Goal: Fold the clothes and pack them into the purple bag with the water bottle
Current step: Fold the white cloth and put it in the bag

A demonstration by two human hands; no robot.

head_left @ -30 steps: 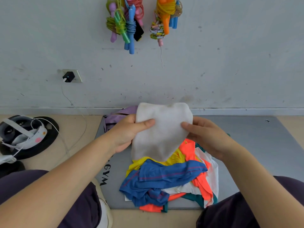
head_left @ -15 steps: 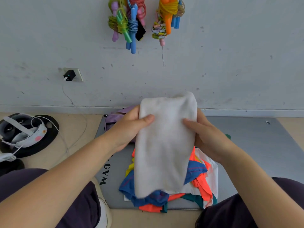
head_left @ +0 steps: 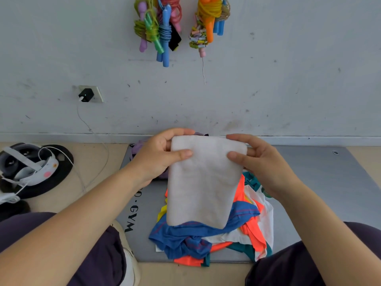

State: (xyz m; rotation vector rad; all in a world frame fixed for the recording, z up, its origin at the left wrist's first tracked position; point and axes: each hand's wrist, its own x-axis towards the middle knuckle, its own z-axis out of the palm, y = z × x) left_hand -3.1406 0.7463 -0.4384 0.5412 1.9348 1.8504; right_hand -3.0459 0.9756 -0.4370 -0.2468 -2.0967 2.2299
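With my left hand (head_left: 158,156) and right hand (head_left: 260,162) pinching the white cloth's (head_left: 203,180) top corners, its fold is nearly done, the clothes pile (head_left: 208,236) at six o'clock unfolded, purple bag (head_left: 137,149) at eleven unpacked.

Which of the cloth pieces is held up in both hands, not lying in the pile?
The white towel; left hand and right hand pinch its top corners, unlike the coloured clothes below.

Gym room: skipping ropes (head_left: 162,27) on wall, grey "GYM" mat (head_left: 321,182) on floor.
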